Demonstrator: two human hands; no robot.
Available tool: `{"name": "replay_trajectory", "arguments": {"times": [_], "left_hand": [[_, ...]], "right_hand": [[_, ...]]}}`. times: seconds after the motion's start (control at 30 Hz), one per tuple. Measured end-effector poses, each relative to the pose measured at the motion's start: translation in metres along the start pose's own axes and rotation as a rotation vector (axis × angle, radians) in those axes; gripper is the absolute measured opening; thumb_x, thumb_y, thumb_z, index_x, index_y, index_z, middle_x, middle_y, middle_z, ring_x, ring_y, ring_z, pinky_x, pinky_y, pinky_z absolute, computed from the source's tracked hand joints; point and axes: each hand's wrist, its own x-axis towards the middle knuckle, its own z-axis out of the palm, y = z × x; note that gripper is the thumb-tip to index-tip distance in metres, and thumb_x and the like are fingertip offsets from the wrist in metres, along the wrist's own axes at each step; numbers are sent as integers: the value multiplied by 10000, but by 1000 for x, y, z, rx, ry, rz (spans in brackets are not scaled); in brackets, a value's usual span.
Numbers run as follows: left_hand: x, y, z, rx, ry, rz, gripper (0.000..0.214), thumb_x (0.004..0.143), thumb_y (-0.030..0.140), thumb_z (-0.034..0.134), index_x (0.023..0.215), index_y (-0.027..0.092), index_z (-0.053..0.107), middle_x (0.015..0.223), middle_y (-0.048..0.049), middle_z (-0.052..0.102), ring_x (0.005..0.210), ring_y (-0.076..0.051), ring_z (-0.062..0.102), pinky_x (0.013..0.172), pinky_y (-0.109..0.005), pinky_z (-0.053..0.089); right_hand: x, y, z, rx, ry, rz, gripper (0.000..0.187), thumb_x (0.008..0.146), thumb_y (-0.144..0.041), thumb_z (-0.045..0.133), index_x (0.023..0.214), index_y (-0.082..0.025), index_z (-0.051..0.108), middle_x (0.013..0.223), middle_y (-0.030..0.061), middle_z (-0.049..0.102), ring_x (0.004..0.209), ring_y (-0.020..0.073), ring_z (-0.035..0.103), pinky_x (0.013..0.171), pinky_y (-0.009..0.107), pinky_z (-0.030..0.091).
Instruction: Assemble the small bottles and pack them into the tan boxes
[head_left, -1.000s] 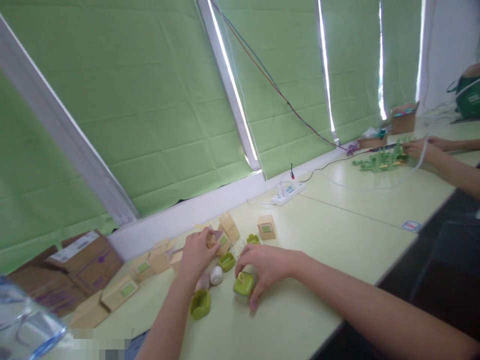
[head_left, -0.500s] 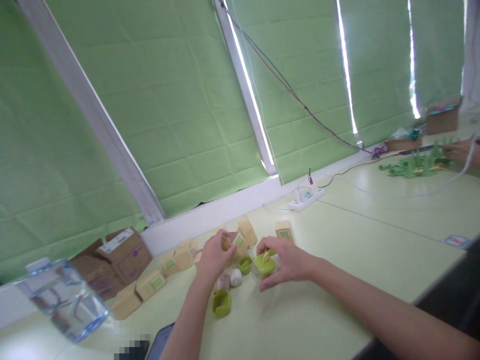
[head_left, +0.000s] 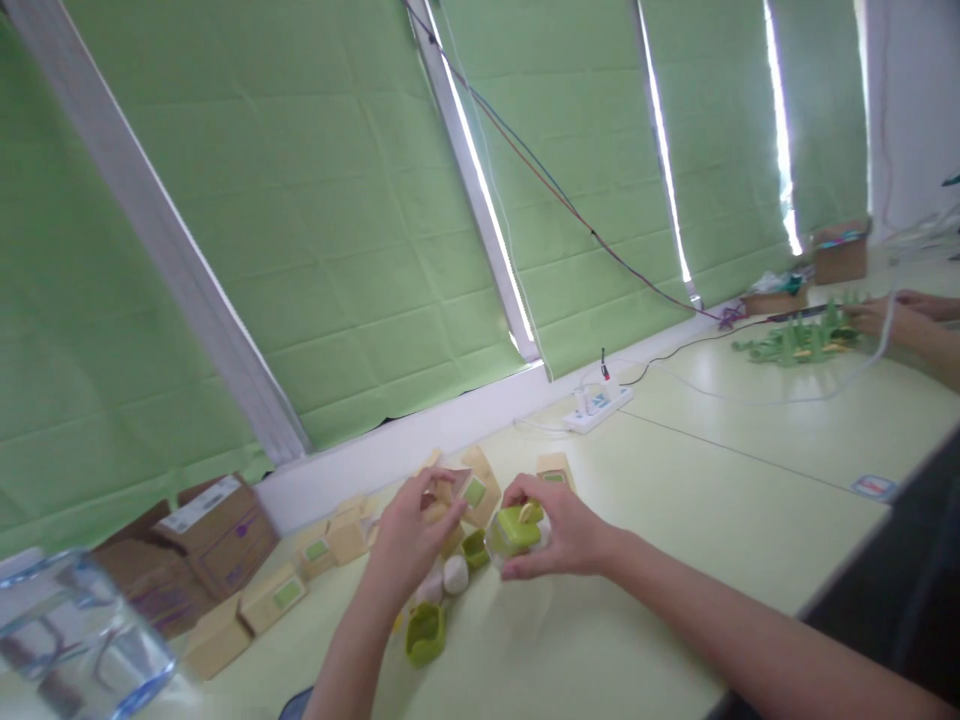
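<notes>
In my right hand [head_left: 559, 525] is a small clear container with a green lid [head_left: 517, 530] and a yellow knob on top. The fingers are wrapped round its sides, tilting it slightly. My left hand [head_left: 416, 530] is closed on a small beige cardboard box [head_left: 472, 490] with a green label, its fingers partly covering it. Between the hands and just below them are a green cup [head_left: 475, 549] and a white rounded piece [head_left: 455, 575] with a second pale one beside it. Nearer to me rests another green cup [head_left: 426, 634] with a notched rim.
Several beige boxes [head_left: 274, 597] lie to the left, before a large brown carton [head_left: 217, 540]. A clear water jug [head_left: 82, 635] stands far left. A power strip [head_left: 598, 408] lies by the wall. At far right, another person's hands [head_left: 892, 315] are near green plastic parts [head_left: 802, 338].
My view has turned a little to the right. My right hand has lifted and tilted the lidded container slightly. My left hand has stayed by the box.
</notes>
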Motion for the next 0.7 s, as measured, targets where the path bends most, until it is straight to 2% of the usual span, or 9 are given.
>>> {"name": "replay_trajectory", "arguments": {"times": [0.13, 0.3, 0.53, 0.7], "left_hand": [[-29, 18, 10, -91, -90, 86, 264, 833, 319, 610, 1084, 237, 602, 1101, -70, 664, 982, -222, 627, 878, -382, 508], [-56, 18, 24, -122, -134, 86, 280, 765, 223, 650, 1041, 233, 609, 1038, -71, 674, 921, -222, 623, 808, -357, 514], [-72, 13, 27, -116, -93, 25, 214, 822, 322, 627, 1000, 220, 567, 943, -45, 662, 827, -183, 617, 779, -326, 507], [-74, 10, 31, -198, -95, 27, 159, 830, 276, 617, 957, 216, 543, 926, -34, 651, 865, -171, 626, 838, -321, 505]], "right_hand": [[-2, -7, 0, -10, 74, -105, 587, 622, -615, 761, 965, -200, 526, 908, 40, 597, 798, 190, 560, 740, 315, 451], [-4, -13, 4, -94, -37, -182, 569, 626, -627, 749, 950, -209, 538, 924, 54, 607, 845, 215, 565, 798, 352, 444], [-5, -9, 7, -236, -27, -105, 541, 671, -615, 735, 950, -193, 544, 928, 69, 605, 867, 231, 552, 804, 362, 429], [-4, -8, 8, -305, -32, -48, 542, 669, -611, 746, 962, -192, 566, 944, 77, 598, 891, 242, 547, 810, 367, 441]]}}
